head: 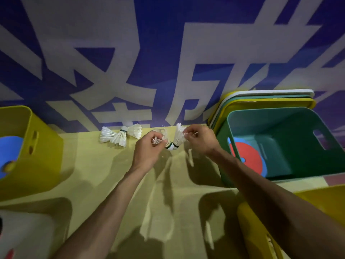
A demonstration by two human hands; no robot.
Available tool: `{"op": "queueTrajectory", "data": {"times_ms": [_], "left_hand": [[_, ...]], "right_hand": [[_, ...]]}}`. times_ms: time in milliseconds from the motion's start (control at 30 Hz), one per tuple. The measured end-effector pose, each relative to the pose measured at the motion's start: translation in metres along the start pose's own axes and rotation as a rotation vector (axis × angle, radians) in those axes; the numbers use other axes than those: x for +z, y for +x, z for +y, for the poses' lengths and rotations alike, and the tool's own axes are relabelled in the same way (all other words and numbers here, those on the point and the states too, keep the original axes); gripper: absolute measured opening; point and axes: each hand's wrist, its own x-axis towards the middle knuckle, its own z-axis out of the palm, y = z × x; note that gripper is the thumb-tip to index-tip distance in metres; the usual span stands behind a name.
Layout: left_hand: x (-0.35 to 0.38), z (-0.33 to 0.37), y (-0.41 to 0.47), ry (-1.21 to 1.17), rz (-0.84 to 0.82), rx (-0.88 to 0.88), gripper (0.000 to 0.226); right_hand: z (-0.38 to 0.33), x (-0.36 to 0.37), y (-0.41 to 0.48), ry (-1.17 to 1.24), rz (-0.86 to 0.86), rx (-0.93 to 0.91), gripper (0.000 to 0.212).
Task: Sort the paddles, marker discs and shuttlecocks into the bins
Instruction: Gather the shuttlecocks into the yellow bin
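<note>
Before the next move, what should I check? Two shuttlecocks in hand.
1. Left hand grip: ok, fingers pinch the feathers of a white feathered shuttlecock.
2. Right hand grip: ok, fingers pinch the feathers of a second white shuttlecock.
3. Held pair separated: cannot tell, their cork ends meet between the hands.
4. Teal plastic bin open: ok, it stands beside the right hand.
5. Right bin for shuttlecocks: cannot tell, the teal one holds a red round marker disc.
6. Sorting finished: not ok, loose white shuttlecocks lie at the far edge of the yellow table.
</note>
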Motion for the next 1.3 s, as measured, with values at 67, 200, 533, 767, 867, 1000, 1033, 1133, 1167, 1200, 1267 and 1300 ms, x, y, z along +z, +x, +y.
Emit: {"op": "queueTrajectory", "data": {"times_ms": [67,200,533,767,867,1000,1033,1133,1167,1200,1267,1300], "left_hand": [[-0.007,0.020,-0.013,-0.002,0.022,0.051,0.010],[-0.016,0.055,-0.041,-0.014,0.036,0.105,0.010],[0.014,0.134,-0.127,0.083,-0.046,0.316,0.009],[0.076,0.164,-0.180,0.128,-0.271,0.452,0.009],[0.102,0.167,-0.201,0.130,-0.357,0.482,0.010],[0.133,0.170,-0.223,0.153,-0.433,0.510,0.009],[0.141,0.171,-0.228,0.170,-0.452,0.522,0.010],[0.162,0.171,-0.236,0.226,-0.540,0.548,0.012],[0.169,0.170,-0.238,0.240,-0.585,0.544,0.013],[0.176,0.169,-0.240,0.254,-0.632,0.535,0.015],[0.186,0.169,-0.244,0.290,-0.711,0.523,0.024],[0.189,0.169,-0.246,0.301,-0.740,0.525,0.030]], "right_hand": [[-0.005,-0.016,-0.016,0.019,0.036,-0.035,0.014],[-0.007,-0.056,-0.050,0.018,0.123,-0.113,0.015],[0.042,-0.135,-0.136,0.129,0.196,-0.168,0.007],[0.110,-0.183,-0.197,0.196,0.277,-0.091,0.007],[0.138,-0.201,-0.223,0.179,0.302,-0.052,0.016],[0.170,-0.221,-0.252,0.135,0.328,0.018,0.004],[0.177,-0.225,-0.258,0.110,0.336,0.030,0.004],[0.195,-0.233,-0.272,0.018,0.337,0.070,0.006],[0.200,-0.235,-0.275,-0.031,0.330,0.093,0.004],[0.204,-0.237,-0.279,-0.079,0.321,0.120,0.003],[0.210,-0.238,-0.284,-0.136,0.296,0.162,0.007],[0.212,-0.239,-0.285,-0.150,0.284,0.179,0.009]]}}
